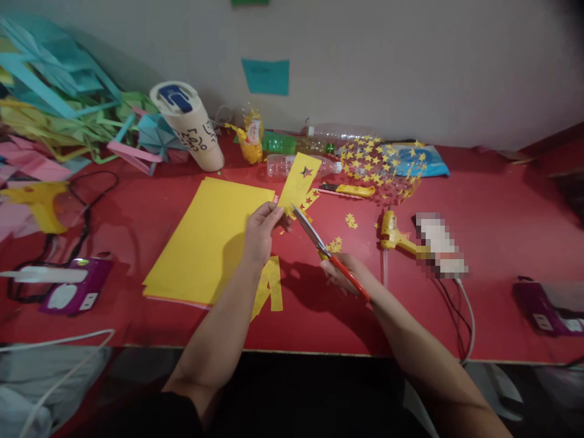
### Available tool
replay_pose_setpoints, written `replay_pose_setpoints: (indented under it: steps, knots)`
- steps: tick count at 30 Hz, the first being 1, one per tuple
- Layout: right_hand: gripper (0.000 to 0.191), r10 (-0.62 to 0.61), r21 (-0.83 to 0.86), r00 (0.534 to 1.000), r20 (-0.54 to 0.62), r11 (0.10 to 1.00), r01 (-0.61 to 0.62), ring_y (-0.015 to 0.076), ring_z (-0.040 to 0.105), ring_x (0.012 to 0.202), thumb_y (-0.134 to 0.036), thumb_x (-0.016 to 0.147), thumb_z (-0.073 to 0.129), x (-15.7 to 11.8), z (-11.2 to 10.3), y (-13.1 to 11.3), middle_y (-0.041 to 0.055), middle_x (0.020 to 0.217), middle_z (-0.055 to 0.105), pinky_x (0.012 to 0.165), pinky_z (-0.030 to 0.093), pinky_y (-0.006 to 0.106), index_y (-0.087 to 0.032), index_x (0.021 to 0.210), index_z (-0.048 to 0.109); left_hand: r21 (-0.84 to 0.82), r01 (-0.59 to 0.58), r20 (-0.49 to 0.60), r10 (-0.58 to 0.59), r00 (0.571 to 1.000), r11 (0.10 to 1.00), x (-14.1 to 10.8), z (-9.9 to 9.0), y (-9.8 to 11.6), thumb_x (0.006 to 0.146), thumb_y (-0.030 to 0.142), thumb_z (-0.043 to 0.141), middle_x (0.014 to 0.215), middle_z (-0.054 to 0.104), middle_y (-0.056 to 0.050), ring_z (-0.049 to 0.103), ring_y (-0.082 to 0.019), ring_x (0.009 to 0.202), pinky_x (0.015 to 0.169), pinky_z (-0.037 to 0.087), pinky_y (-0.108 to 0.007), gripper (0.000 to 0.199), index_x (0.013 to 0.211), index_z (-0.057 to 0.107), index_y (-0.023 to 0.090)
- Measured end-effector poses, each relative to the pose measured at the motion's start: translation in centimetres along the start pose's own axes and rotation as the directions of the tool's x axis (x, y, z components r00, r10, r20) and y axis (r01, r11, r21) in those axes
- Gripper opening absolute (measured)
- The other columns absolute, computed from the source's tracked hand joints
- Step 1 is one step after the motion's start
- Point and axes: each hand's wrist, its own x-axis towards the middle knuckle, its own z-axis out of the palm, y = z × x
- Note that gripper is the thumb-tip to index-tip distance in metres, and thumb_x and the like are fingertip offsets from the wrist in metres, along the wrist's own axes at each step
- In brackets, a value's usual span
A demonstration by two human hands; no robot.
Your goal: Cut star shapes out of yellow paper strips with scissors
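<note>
Between the thumb and fingers of my left hand (262, 231) is a strip of yellow paper (298, 176) with a star-shaped hole near its upper end. My right hand (342, 274) is closed on red-handled scissors (319, 240), whose blade tips meet the lower edge of the strip. Small cut-out yellow stars (335, 244) lie on the table just beyond my right hand. A stack of yellow paper sheets (201, 243) rests left of my hands. Below my left wrist are yellow paper scraps (275, 286).
Along the wall stand a white tumbler (191, 128), plastic bottles (283, 165) and a star-covered clear bottle (378, 161). A yellow cutter (353, 191), a glue gun (395, 234) and a blurred-out phone-like object (440, 243) lie right. Another glue gun (41, 204) and folded paper shapes (68, 109) crowd the left.
</note>
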Motion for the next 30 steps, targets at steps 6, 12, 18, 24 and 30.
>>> replay_pose_setpoints:
  steps: [6,12,18,24,30]
  knots:
    - [0.051,-0.082,-0.022,0.997,-0.004,0.996,0.082,0.0090,0.041,0.042,-0.067,0.071,0.057,0.3,0.1,0.5,-0.0063,0.047,0.038,0.045,0.040,0.025,-0.022,0.058,0.038,0.022,0.032,0.046,-0.033,0.998,0.999,-0.2,0.3,0.1,0.071,0.028,0.066,0.056,0.061,0.002,0.056,-0.008,0.052,0.054,0.048,-0.023,0.013,0.067,0.060,0.017]
    - [0.056,-0.109,-0.089,0.994,0.012,0.990,0.110,0.0105,0.044,0.047,-0.072,0.070,0.054,0.4,-0.1,0.6,-0.0047,0.051,0.040,0.047,0.037,0.025,-0.022,0.057,0.035,0.006,-0.013,-0.003,0.013,1.000,1.000,0.1,0.0,0.0,0.071,0.026,0.064,0.057,0.061,0.003,0.057,-0.008,0.052,0.053,0.048,-0.022,0.013,0.065,0.056,0.018]
    - [0.054,-0.100,-0.104,0.992,0.074,0.989,0.107,0.0095,0.040,0.046,-0.072,0.075,0.049,0.1,-0.6,0.6,-0.0031,0.053,0.044,0.043,0.033,0.023,-0.021,0.061,0.039,0.051,-0.033,0.033,0.031,0.999,0.998,0.2,-0.2,-0.2,0.076,0.023,0.060,0.056,0.059,0.003,0.055,-0.007,0.050,0.054,0.047,-0.022,0.014,0.064,0.055,0.018]
    - [0.057,-0.119,-0.088,0.986,0.116,0.988,0.129,0.0079,0.039,0.043,-0.076,0.075,0.046,-0.2,-0.9,0.6,-0.0041,0.052,0.043,0.041,0.031,0.022,-0.021,0.062,0.040,0.073,-0.033,0.058,0.029,0.998,0.997,0.2,-0.4,-0.2,0.076,0.020,0.059,0.055,0.060,0.003,0.054,-0.007,0.049,0.053,0.047,-0.022,0.012,0.065,0.055,0.018]
    - [0.058,-0.113,-0.043,0.983,0.142,0.992,0.120,0.0073,0.038,0.042,-0.077,0.073,0.048,-0.3,-1.0,0.3,-0.0055,0.049,0.040,0.039,0.030,0.021,-0.021,0.061,0.038,0.097,-0.048,0.059,0.043,0.997,0.994,0.2,-0.5,-0.1,0.076,0.021,0.059,0.055,0.060,0.003,0.055,-0.007,0.050,0.053,0.048,-0.022,0.012,0.065,0.057,0.018]
